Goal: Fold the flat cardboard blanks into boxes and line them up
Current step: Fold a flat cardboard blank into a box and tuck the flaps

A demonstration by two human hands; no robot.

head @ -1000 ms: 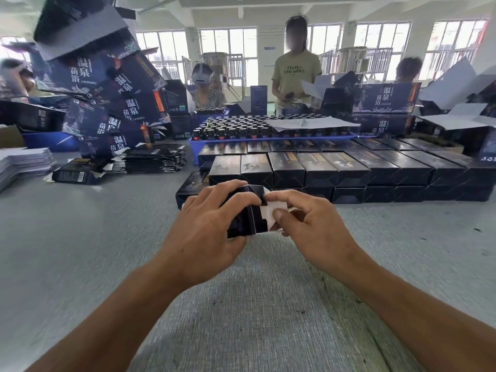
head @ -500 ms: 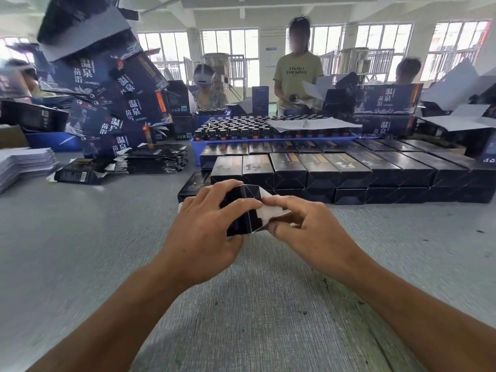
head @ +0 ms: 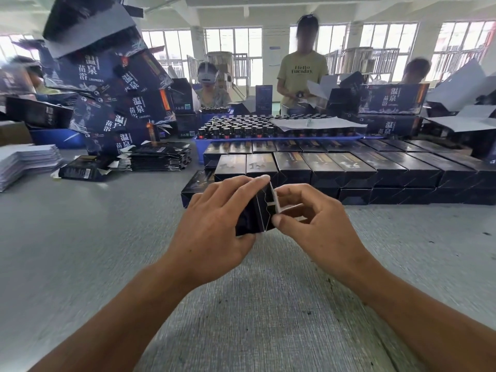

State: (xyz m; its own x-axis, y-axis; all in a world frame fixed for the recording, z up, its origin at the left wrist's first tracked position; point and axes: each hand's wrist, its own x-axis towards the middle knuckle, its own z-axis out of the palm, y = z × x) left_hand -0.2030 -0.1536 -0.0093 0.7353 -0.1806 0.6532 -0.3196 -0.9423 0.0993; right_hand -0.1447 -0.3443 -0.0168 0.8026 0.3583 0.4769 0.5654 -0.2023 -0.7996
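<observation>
Rows of finished boxes (head: 357, 170) sit just behind the half-formed box (head: 255, 216), held above the counter (head: 80, 251), long axis left-right, open end rightward; thin light card, crushable, so left hand (head: 214, 224) wraps the body while right hand (head: 308, 224) pinches the white flap (head: 276, 198) at the edge.

Black box (head: 252, 213), white flap (head: 275, 196); grey table (head: 80, 251); blue tray (head: 200, 146).

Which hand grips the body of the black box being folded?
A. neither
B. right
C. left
C: the left hand wraps the box, while the right hand pinches its white end flap.
</observation>
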